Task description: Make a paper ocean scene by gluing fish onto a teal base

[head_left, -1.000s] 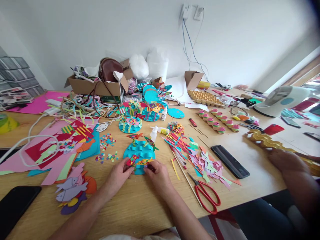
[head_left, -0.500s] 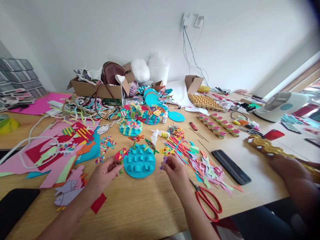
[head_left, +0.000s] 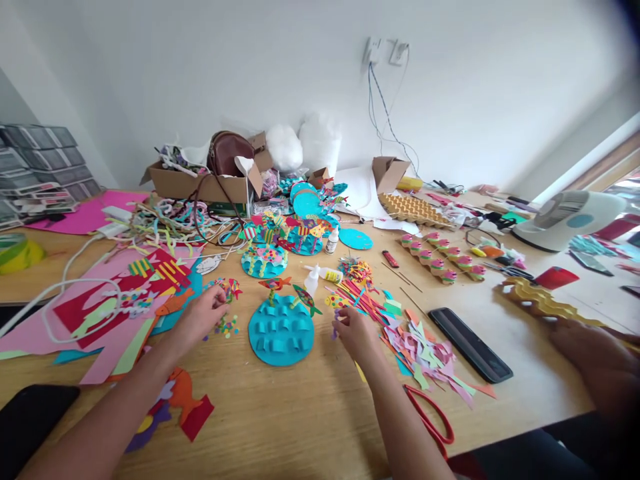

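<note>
A red spotted paper fish (head_left: 233, 289) shows at the fingertips of my left hand (head_left: 204, 312), which is pinched shut over the scattered paper dots. My right hand (head_left: 356, 331) pinches a purple paper strip (head_left: 335, 325) with a yellow spotted paper fish (head_left: 338, 302) at its top. Between my hands lies a blue paper disc (head_left: 281, 337) with rows of raised paper loops. At the disc's far edge stand an orange paper fish (head_left: 275, 284) and a dark green fish (head_left: 307, 300), on strips.
White glue bottles (head_left: 312, 280) stand behind the disc. Finished fish discs (head_left: 264, 262) sit farther back. Red-handled scissors (head_left: 431, 417), a black phone-like case (head_left: 471, 344) and paper scraps (head_left: 421, 347) lie right. Another person's hand (head_left: 575, 347) rests by an egg-carton strip (head_left: 545, 301).
My left hand has moved left and away from the disc, with the red fish at its fingers. My right hand stays near the disc's right side, still pinching the strip.
</note>
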Motion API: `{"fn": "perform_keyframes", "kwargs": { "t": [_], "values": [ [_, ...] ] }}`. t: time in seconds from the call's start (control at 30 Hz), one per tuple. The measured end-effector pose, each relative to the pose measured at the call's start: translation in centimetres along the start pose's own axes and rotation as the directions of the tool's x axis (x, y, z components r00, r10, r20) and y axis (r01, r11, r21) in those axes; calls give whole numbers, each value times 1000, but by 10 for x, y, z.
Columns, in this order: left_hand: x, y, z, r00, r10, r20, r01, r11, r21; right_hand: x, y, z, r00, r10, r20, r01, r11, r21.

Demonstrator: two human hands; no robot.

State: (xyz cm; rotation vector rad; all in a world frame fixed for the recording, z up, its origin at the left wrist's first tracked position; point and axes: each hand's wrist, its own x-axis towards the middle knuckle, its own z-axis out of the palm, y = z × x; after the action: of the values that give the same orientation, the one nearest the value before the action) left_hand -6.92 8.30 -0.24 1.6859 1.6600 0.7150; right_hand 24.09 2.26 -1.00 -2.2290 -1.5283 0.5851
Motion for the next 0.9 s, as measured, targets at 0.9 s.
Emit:
{"fn": "perform_keyframes", "kwargs": {
  "t": [0.9],
  "values": [
    [45, 14, 25, 983, 182, 34, -185, 941, 284, -7, -21, -10, 992, -126, -16, 118, 960, -255]
  ]
}}
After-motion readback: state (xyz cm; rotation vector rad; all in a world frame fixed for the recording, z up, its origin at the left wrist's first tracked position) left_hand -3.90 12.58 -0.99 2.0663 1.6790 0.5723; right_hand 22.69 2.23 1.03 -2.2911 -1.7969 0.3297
